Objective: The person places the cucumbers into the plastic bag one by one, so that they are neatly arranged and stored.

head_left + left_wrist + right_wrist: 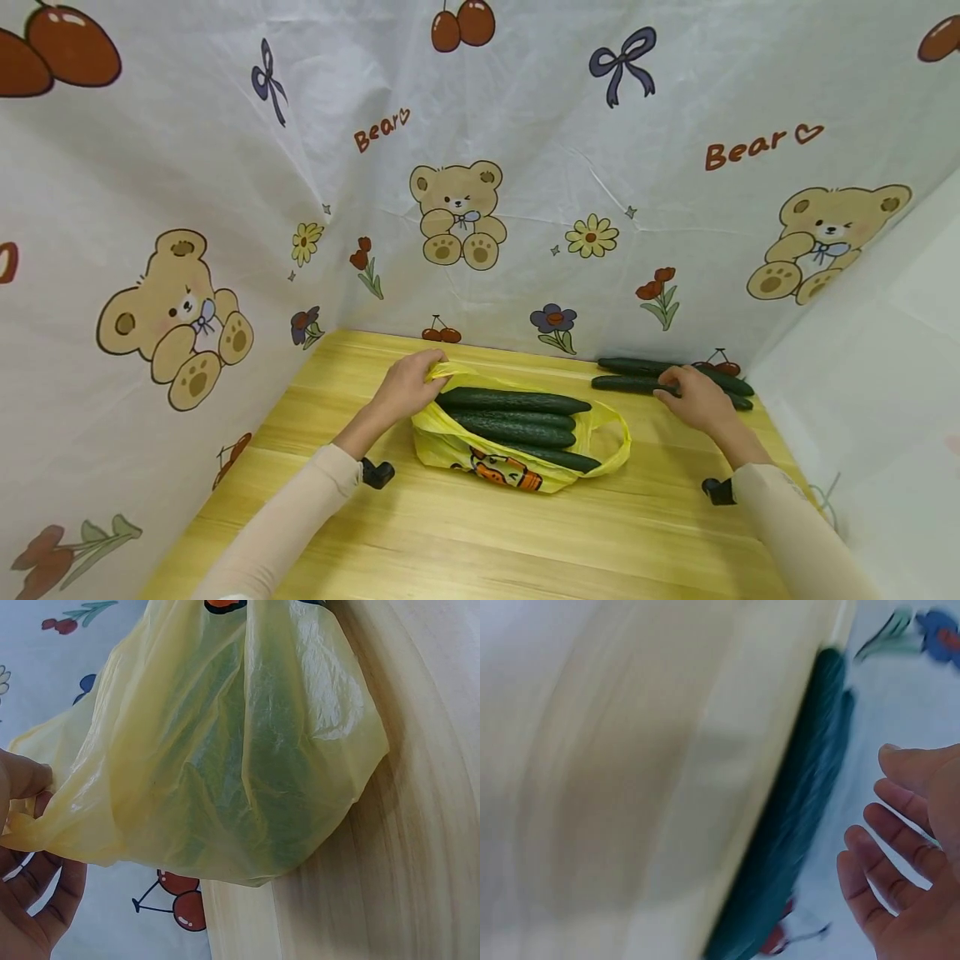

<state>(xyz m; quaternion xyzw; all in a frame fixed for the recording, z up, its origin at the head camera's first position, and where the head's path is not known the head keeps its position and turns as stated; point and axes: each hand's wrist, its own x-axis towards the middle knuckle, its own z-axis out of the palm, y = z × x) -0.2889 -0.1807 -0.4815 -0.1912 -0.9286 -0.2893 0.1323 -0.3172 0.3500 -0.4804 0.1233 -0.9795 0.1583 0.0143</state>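
A yellow plastic bag (442,446) lies on its side in the middle of the table, its mouth facing up and right, with several dark green cucumbers (513,427) inside. My left hand (408,385) pinches the bag's gathered edge between thumb and fingers; the left wrist view shows this hand (34,877) gripping the yellow film. Two more cucumbers (626,384) lie side by side at the back right. Over them is my right hand (697,402), fingers spread and loosely bent. In the right wrist view that hand (907,847) holds nothing and is apart from the cucumbers (787,817).
A wooden table (450,542) carries everything. A white cloth printed with bears (459,217) rises behind and along the left, and a plain white wall (885,358) stands at the right. Black wrist mounts (377,473) sit under both forearms. A pale cable (827,500) hangs by the right edge.
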